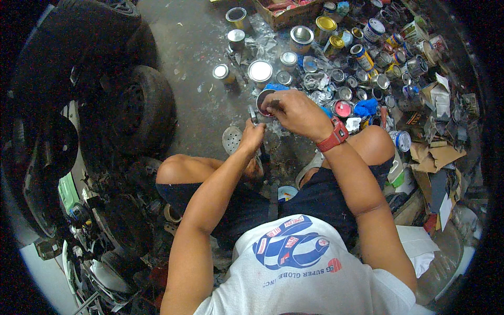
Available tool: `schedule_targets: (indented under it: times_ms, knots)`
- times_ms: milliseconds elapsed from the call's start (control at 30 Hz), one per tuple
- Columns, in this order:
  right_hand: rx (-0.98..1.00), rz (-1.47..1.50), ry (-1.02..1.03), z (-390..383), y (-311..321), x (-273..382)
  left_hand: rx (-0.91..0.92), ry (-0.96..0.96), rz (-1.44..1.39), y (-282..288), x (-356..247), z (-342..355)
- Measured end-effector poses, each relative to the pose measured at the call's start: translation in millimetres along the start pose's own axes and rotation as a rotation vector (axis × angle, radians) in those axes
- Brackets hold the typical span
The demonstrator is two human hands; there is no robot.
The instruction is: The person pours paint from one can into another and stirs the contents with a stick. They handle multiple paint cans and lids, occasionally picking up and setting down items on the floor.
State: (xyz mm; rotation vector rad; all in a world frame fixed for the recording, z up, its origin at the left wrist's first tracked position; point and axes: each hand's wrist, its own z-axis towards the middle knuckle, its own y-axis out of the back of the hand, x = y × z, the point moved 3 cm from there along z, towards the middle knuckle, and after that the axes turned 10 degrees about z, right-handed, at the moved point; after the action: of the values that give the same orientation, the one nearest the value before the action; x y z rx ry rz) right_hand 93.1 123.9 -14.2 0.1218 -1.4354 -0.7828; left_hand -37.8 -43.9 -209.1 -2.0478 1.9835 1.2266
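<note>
My left hand [253, 135] is closed around a narrow metal tool [252, 113], whose tip points away from me; its kind is hard to make out. To its right, my right hand [300, 111], with a red watch [335, 134] on the wrist, has its fingers curled at the rim of a round can [260, 100]. Dark reddish colour shows inside that can, and the hand covers much of it. Just behind it lies something blue and crumpled [275, 86]. Lidded cans stand close beyond, among them a silver-topped can [260, 71].
Several paint cans crowd the floor ahead and right, with an open can of pink-red paint [343, 108] and a blue crumpled cloth [366, 107]. A cardboard box [286, 17] stands at the far side. Left is a vehicle tyre [139, 107]; torn cardboard [433, 155] lies right.
</note>
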Motion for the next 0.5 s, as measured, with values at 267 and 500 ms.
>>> schedule_targets:
  times_ms: [267,500]
  knots:
    - [0.038,0.055,-0.024,1.4,3.3,5.5,-0.004,-0.002,-0.005,-9.6,11.4,12.2]
    - [0.049,0.031,-0.033,3.2,-1.1,4.5,-0.099,-0.064,-0.062,-10.5,24.9,19.3]
